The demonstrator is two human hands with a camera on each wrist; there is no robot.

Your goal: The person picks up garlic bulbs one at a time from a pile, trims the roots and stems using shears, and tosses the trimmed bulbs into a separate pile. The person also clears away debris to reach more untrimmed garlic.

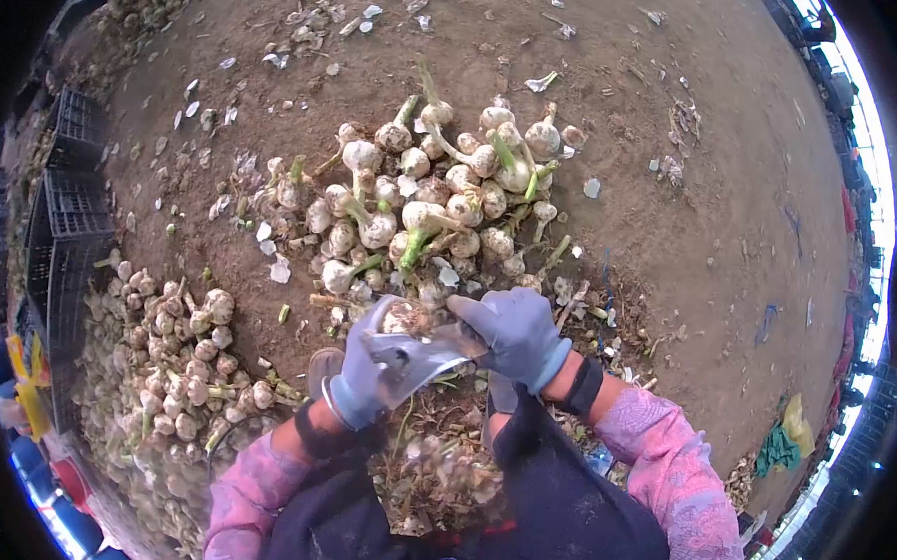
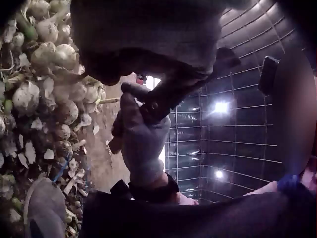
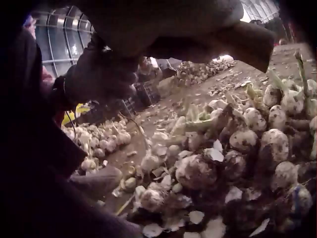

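In the head view my gloved left hand [image 1: 367, 369] grips a soil-marked garlic bulb [image 1: 407, 318] in front of my knees. The gloved right hand [image 1: 524, 333] is close on its right, fingers bent around a dark-handled tool [image 2: 159, 105] that shows best in the left wrist view. Its working end is blurred in the head view, and I cannot tell what kind of tool it is. Just beyond both hands lies a pile of garlic bulbs [image 1: 422, 194], many with green stalks still on.
A second heap of garlic [image 1: 189, 369], mostly short-stemmed, spreads on the left beside black plastic crates [image 1: 71, 204]. Stalk and skin scraps [image 1: 435, 475] lie between my legs. A shoe [image 2: 45, 208] stands beside the pile. Green and yellow bags [image 1: 781, 450] lie far right on the dirt floor.
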